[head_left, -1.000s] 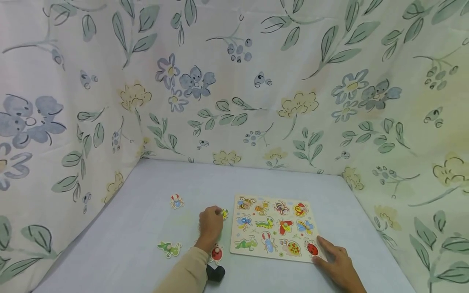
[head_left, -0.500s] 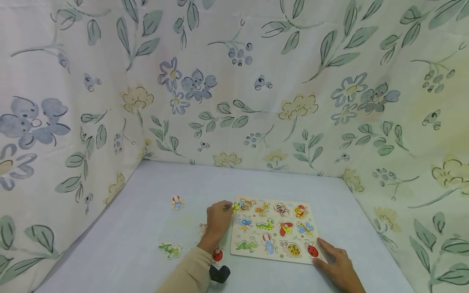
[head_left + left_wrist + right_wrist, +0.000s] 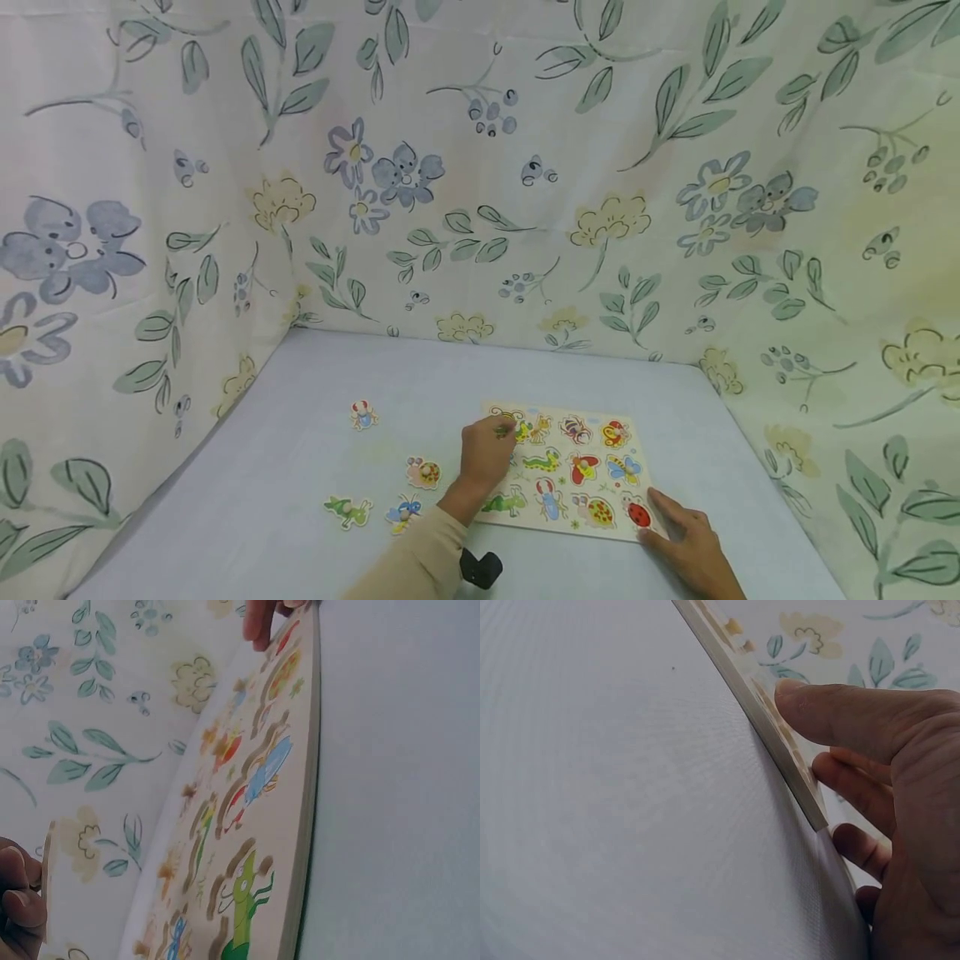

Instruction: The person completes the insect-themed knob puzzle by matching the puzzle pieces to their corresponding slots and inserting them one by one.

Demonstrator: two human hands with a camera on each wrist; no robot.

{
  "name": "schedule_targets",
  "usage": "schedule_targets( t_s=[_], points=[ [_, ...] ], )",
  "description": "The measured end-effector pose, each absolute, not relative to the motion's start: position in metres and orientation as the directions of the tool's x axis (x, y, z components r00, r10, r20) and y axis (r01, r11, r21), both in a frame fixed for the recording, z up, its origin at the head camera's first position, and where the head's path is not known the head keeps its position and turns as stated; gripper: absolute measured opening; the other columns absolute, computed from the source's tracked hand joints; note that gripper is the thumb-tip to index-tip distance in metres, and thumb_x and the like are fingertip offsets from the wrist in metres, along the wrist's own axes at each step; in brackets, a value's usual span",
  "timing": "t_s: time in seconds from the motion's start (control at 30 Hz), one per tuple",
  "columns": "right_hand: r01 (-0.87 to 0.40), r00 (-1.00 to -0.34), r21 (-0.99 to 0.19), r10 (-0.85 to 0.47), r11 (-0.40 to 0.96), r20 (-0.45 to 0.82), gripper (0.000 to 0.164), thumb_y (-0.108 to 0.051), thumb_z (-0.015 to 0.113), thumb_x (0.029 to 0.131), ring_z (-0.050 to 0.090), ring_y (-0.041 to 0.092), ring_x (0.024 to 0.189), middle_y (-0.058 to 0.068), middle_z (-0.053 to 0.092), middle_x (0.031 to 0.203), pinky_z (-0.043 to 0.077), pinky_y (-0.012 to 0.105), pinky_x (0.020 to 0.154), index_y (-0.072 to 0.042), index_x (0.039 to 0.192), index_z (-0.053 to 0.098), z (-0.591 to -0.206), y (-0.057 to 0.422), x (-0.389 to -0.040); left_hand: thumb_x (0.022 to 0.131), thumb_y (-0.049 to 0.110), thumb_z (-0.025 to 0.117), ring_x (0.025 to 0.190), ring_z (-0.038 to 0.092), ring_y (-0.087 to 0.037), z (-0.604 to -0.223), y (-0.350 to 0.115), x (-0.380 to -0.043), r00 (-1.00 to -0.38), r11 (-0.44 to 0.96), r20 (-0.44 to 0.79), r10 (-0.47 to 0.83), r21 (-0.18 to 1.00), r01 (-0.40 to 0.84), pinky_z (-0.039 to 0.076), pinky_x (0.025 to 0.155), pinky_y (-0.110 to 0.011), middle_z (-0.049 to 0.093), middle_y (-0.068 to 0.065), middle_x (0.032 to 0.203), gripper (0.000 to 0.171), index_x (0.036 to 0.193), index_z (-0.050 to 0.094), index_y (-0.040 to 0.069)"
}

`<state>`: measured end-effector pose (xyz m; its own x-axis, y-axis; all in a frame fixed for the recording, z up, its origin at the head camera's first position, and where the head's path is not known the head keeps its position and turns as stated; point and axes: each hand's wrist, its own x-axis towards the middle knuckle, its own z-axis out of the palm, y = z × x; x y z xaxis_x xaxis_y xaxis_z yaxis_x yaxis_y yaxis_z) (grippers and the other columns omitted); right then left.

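Note:
My left hand (image 3: 486,457) pinches a green and yellow caterpillar puzzle piece (image 3: 522,430) over the upper left of the wooden insect puzzle board (image 3: 525,527). In the left wrist view, the held piece (image 3: 49,881) appears edge-on, raised away from the board face (image 3: 289,900). The left hand and forearm cover part of the board's left side. My right hand (image 3: 692,537) rests at the board's near right corner, beside the ladybug picture. From the right wrist, its thumb (image 3: 817,709) lies over the board's edge (image 3: 780,757), with the fingers loosely bent at the side.
Left of the board lie a stag beetle piece (image 3: 363,415), a snail piece (image 3: 424,473), a grasshopper piece (image 3: 348,511) and a blue winged insect piece (image 3: 405,512). A black device (image 3: 482,569) sits at the left wrist. Floral cloth (image 3: 480,250) walls in the table.
My left hand has moved right from the loose pieces to over the board, carrying the caterpillar piece. The snail and blue insect pieces are uncovered; the forearm now hides the loose ladybug. My right hand stays put.

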<state>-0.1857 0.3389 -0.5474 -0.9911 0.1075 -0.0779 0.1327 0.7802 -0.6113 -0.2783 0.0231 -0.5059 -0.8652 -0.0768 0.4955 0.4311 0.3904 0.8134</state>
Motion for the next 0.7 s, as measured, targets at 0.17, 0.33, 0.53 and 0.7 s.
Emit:
schedule_targets(
  t_s=[0.17, 0.33, 0.53, 0.7],
  points=[
    [0.118, -0.993, -0.62, 0.096, 0.776, -0.069, 0.087, -0.054, 0.074, 0.077, 0.034, 0.041, 0.121, 0.019, 0.037, 0.147, 0.029, 0.065, 0.095, -0.007, 0.144, 0.044, -0.549, 0.34, -0.185, 0.08, -0.004, 0.07, 0.095, 0.067, -0.019, -0.515, 0.039, -0.279, -0.883, 0.383, 0.465, -0.058, 0.827, 0.41, 0.052, 0.081, -0.033, 0.072, -0.002, 0.092, 0.015, 0.092, 0.075, 0.003],
    [0.109, -0.994, -0.628, 0.094, 0.77, -0.057, 0.086, -0.053, 0.075, 0.077, 0.035, 0.041, 0.12, 0.018, 0.039, 0.146, 0.03, 0.064, 0.095, -0.007, 0.143, 0.045, -0.552, 0.34, -0.186, 0.08, -0.006, 0.07, 0.096, 0.067, -0.02, -0.52, 0.049, -0.278, -0.897, 0.364, 0.44, -0.044, 0.843, 0.396, 0.051, 0.084, -0.033, 0.072, -0.003, 0.093, 0.015, 0.093, 0.074, 0.001],
    [0.109, -0.994, -0.617, 0.101, 0.779, -0.049, 0.086, -0.054, 0.075, 0.076, 0.036, 0.04, 0.12, 0.018, 0.039, 0.146, 0.031, 0.064, 0.094, -0.008, 0.143, 0.046, -0.554, 0.341, -0.187, 0.078, -0.007, 0.069, 0.095, 0.067, -0.021, -0.525, 0.062, -0.28, -0.881, 0.386, 0.473, -0.005, 0.814, 0.435, 0.052, 0.081, -0.03, 0.072, -0.006, 0.093, 0.015, 0.091, 0.074, 0.0],
    [0.104, -0.994, -0.617, 0.099, 0.78, -0.042, 0.086, -0.054, 0.075, 0.077, 0.036, 0.04, 0.12, 0.018, 0.039, 0.146, 0.031, 0.064, 0.093, -0.007, 0.143, 0.046, -0.554, 0.341, -0.187, 0.076, -0.008, 0.065, 0.09, 0.069, -0.02, -0.533, 0.07, -0.282, -0.879, 0.426, 0.476, 0.016, 0.792, 0.436, 0.053, 0.076, -0.028, 0.072, -0.007, 0.09, 0.017, 0.087, 0.074, 0.0]
  ],
)
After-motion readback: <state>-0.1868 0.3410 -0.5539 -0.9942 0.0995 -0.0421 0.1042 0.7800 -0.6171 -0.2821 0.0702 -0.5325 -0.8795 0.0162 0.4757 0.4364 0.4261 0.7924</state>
